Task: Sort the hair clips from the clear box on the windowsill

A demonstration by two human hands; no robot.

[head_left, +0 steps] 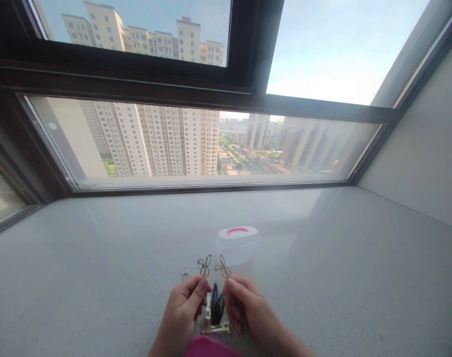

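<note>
Between the thumb and fingers of my left hand [186, 307] is a dark, rabbit-shaped wire clip [205, 267], held upright. My right hand [248, 302] pinches a similar golden rabbit-shaped wire clip [224, 267], a short gap away from the first. The lower ends of both clips are hidden by my fingers. Below and between my hands lie several black hair clips [217, 305], partly covered by the right fingers. Shiny gold-coloured clips [216, 328] lie around them on the pale sill.
Just beyond my hands stands a translucent white box [237, 243] with a pink handle [237, 231]. Small rings [184, 274] lie left of the left hand's clip. Something pink [211, 347] shows at the bottom edge. A dark-framed window [211, 189] closes off the sill's far side.
</note>
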